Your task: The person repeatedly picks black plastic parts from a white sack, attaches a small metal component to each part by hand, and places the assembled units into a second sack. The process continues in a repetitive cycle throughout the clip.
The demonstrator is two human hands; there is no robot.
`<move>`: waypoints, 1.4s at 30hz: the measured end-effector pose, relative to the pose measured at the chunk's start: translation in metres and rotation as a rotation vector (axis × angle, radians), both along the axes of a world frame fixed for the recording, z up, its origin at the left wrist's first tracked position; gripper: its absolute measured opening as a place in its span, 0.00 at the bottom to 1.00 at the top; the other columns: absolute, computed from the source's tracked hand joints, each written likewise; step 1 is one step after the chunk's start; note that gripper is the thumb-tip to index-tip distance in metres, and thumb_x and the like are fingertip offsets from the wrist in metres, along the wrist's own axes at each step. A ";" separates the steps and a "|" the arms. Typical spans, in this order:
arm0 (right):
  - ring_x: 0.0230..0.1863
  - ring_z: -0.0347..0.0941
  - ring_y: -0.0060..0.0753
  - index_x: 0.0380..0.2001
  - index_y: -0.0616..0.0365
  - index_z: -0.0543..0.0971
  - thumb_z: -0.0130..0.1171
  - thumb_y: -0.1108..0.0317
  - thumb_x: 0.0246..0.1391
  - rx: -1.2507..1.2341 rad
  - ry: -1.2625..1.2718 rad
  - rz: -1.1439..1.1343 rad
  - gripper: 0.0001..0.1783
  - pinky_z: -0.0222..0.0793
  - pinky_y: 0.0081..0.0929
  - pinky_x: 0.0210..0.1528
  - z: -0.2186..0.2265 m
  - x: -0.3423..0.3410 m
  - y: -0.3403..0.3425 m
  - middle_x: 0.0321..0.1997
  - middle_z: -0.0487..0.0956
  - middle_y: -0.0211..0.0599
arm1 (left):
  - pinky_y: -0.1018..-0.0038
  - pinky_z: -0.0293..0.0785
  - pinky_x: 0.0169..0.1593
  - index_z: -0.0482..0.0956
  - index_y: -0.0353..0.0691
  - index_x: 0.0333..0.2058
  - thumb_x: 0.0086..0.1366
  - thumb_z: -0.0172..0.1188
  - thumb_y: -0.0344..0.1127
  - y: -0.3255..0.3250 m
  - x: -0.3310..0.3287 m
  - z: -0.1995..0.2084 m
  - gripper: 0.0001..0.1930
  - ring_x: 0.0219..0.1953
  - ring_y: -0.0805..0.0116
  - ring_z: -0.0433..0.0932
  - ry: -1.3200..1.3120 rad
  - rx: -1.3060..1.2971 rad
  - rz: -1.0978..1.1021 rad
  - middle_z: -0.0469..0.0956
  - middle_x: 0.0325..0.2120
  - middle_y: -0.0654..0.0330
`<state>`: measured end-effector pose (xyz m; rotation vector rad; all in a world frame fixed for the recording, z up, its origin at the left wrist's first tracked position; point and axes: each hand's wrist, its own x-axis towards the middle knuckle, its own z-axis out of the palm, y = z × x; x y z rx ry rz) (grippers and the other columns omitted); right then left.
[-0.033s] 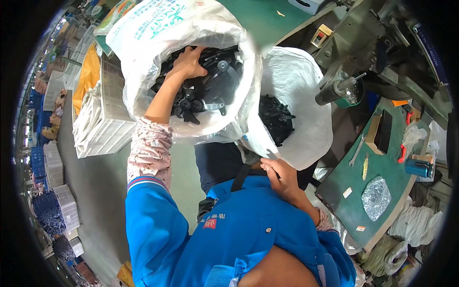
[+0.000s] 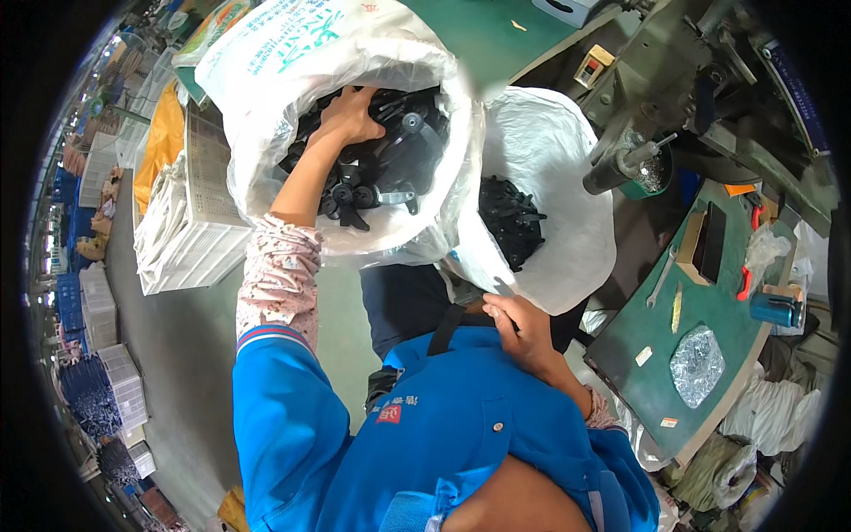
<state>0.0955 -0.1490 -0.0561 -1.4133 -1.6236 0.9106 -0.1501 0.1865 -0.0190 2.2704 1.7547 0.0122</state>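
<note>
My left hand (image 2: 352, 118) reaches into a white plastic-lined bag (image 2: 244, 146) of black plastic parts (image 2: 412, 146). Its thumb and forefinger are spread over the parts; the other fingertips are partly hidden among them. Several parts have round hubs and lever-like arms. My right hand (image 2: 525, 332) rests low in front of my body, just below the rim of a second white bag (image 2: 567, 239). Its fingers are closed together near a small greyish tip, and what they grip is too small to tell. Inside that second bag lies a smaller heap of black parts (image 2: 511, 222).
A green-topped table (image 2: 620, 332) at right carries a wrench (image 2: 661, 279), an open cardboard box (image 2: 700, 244), a clear plastic packet (image 2: 697, 366) and a blue cylinder (image 2: 776, 309). Machinery (image 2: 665, 80) stands at far right. White crates (image 2: 199, 239) are at left.
</note>
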 end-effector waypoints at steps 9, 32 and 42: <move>0.33 0.78 0.41 0.42 0.63 0.78 0.55 0.75 0.54 0.006 0.015 -0.057 0.12 0.72 0.29 0.36 0.000 -0.005 -0.009 0.33 0.80 0.45 | 0.62 0.70 0.54 0.65 0.49 0.59 0.42 0.67 0.39 0.000 0.010 -0.011 0.41 0.52 0.49 0.72 0.061 0.059 -0.019 0.72 0.51 0.48; 0.27 0.75 0.37 0.40 0.61 0.79 0.56 0.78 0.53 0.121 -0.042 -0.070 0.10 0.69 0.27 0.31 -0.001 -0.006 -0.007 0.30 0.79 0.42 | 0.62 0.70 0.53 0.63 0.45 0.58 0.43 0.66 0.36 -0.018 -0.035 0.006 0.39 0.49 0.48 0.75 -0.261 0.003 -0.001 0.75 0.46 0.44; 0.33 0.74 0.47 0.38 0.62 0.79 0.58 0.73 0.52 0.473 -0.272 0.034 0.10 0.70 0.34 0.35 0.023 -0.019 0.151 0.32 0.78 0.45 | 0.72 0.63 0.58 0.64 0.27 0.57 0.47 0.70 0.35 -0.048 -0.055 -0.002 0.39 0.52 0.60 0.70 -0.963 0.099 0.391 0.70 0.51 0.48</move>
